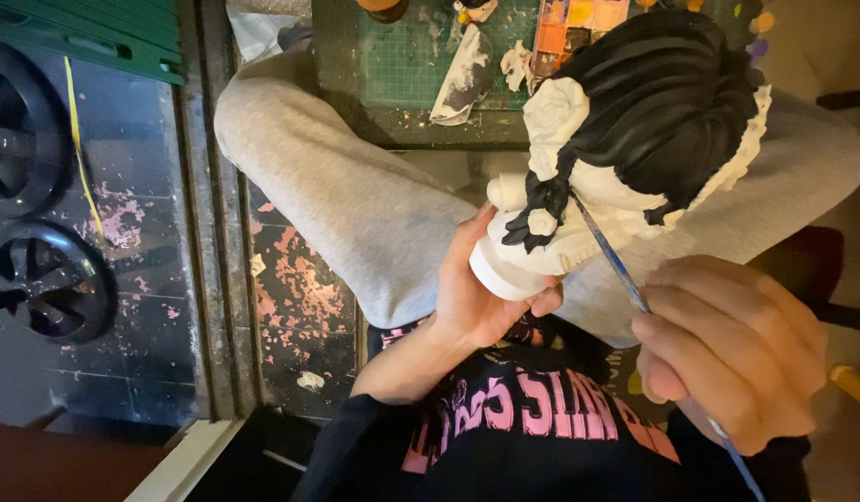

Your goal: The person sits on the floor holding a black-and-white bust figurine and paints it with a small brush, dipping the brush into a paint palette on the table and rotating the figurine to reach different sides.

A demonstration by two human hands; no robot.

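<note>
The left hand (pixel 481 293) grips the round white base of a clay figurine (pixel 625 139) with black hair, held over the lap at about 1 o'clock. The right hand (pixel 727 349), at 4 o'clock, pinches a thin brush (pixel 616 260) whose tip touches the figurine's neck.

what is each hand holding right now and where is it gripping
The left hand grips the white figurine by its round base. The right hand pinches a thin paintbrush along its handle.
</note>
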